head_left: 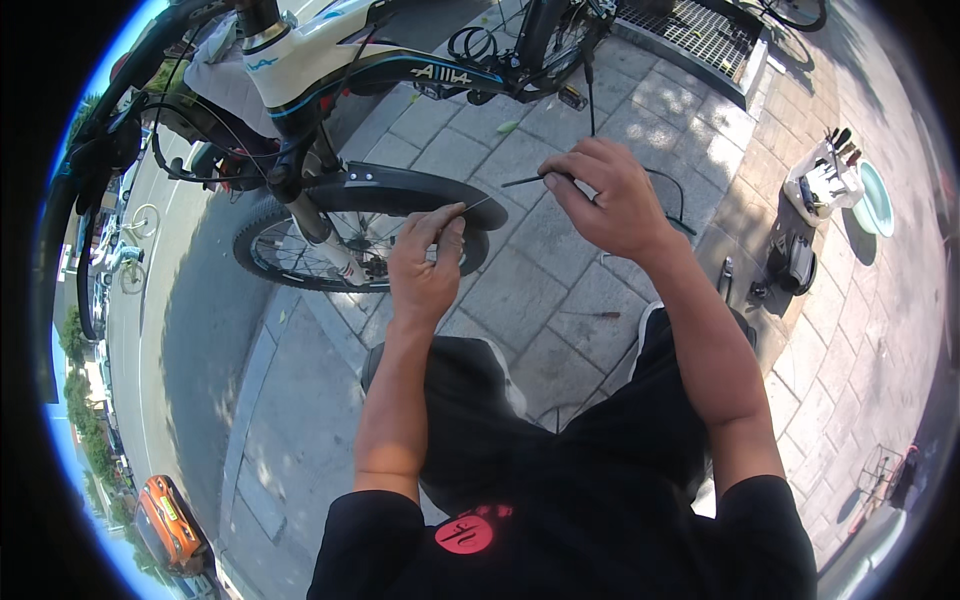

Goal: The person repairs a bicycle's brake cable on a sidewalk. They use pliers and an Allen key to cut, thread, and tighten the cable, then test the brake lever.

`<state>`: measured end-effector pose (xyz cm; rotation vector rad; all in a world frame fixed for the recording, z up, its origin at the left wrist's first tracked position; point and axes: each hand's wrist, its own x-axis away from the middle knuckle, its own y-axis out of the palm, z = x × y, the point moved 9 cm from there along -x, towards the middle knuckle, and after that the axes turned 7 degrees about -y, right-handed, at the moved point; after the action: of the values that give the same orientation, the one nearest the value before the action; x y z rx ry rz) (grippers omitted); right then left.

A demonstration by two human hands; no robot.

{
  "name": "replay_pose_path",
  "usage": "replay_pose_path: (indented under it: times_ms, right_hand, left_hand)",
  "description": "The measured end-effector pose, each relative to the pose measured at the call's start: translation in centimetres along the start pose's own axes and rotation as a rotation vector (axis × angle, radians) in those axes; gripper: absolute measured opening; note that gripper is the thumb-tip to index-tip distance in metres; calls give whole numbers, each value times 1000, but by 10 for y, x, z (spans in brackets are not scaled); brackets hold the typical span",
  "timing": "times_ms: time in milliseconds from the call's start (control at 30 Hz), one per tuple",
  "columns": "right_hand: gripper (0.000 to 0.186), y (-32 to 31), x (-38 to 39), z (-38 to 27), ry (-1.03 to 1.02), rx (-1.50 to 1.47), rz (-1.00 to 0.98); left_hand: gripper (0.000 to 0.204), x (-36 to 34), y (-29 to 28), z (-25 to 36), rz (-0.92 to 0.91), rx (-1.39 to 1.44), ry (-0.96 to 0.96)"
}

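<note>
A: Head view, the only 1. Risks?
B: My judgement: the thin wire (480, 202) could kink or fray if pushed off-line against the tip of the black cable (524, 182). A slack pinch could let either drop to the paving (545, 285).
A: Hands?
B: 2 narrow pinches. Left hand (425, 255) has the wire at its fingertips; right hand (610, 200) holds the cable between thumb and forefinger, tip pointing left.
A: Position of both pieces?
B: Between the hands, beside the front fender (400, 188). Wire touching cable tip: cannot tell.
</note>
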<state>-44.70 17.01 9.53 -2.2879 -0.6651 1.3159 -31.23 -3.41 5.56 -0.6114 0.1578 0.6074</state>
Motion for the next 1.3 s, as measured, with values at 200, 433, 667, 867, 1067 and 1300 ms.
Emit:
replay_pose_path:
  times_ms: [200, 433, 667, 867, 1067, 1300]
  right_hand:
    - [11, -12, -2, 3, -1, 7, -22]
    - [10, -8, -3, 2, -29, -26, 30]
    - [10, -7, -2, 3, -18, -29, 12]
    - [10, -8, -2, 3, -49, 6, 9]
    - [10, -5, 0, -4, -86, 122, -77]
    - [13, 30, 9, -8, -89, 63, -157]
  left_hand:
    - [19, -3, -3, 7, 39, -68, 71]
    - [18, -3, -5, 8, 33, -69, 84]
    - [18, -4, -3, 8, 24, -76, 82]
    - [18, -4, -3, 12, 46, -86, 151]
    - [18, 0, 3, 21, 29, -214, 227]
    - [30, 6, 31, 13, -173, -124, -4]
